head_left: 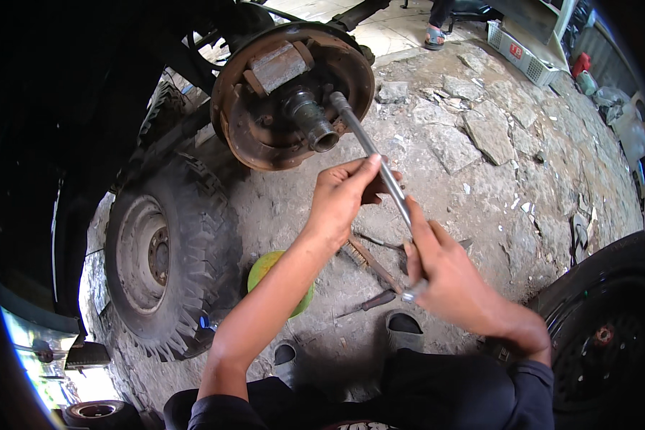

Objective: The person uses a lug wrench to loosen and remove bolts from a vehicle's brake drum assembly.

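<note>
A long metal socket wrench (362, 134) slants down from the brake assembly toward me. Its socket end reaches the rusty backing plate (236, 147), to the right of the bare threaded axle tube (309, 118). A rusty block-shaped part (279, 68) sits on the plate above the tube. My left hand (345, 192) is closed around the middle of the bar, thumb along its top. Lower down, my right hand (448, 276) grips the bar near its near end. A shiny metal end (413, 291) shows under that hand, slightly blurred.
A tyre with a grey rim (158, 251) stands at the left, beside a yellow-green basin (264, 271). A wire brush (371, 261) and a screwdriver (369, 304) lie on the ground near my feet. Another wheel (602, 322) is at the right, broken stone slabs (489, 132) beyond.
</note>
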The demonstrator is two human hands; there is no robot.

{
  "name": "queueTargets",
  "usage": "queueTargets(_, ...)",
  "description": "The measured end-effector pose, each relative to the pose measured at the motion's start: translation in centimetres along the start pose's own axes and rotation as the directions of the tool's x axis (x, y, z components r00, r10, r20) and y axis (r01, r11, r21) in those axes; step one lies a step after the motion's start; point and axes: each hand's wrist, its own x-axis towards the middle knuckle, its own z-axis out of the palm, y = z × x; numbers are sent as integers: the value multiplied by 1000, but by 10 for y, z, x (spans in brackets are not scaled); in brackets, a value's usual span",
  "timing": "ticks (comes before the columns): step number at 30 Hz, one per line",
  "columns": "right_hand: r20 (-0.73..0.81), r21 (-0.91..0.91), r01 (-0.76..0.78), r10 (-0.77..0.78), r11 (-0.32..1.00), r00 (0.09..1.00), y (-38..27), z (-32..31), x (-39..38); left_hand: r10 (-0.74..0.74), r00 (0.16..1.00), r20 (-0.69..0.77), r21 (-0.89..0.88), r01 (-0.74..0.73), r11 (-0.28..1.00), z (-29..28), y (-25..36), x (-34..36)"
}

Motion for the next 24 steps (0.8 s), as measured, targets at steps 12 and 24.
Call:
queueTargets(12, 76, 912, -170, 252, 375, 965, 1, 12, 16, 90, 990, -105, -7, -91, 996, -1, 6, 9)
queueTargets(24, 61, 920, -150, 249, 361, 967, 14, 22, 29, 17, 998, -68, -79, -22, 997, -4, 5, 13)
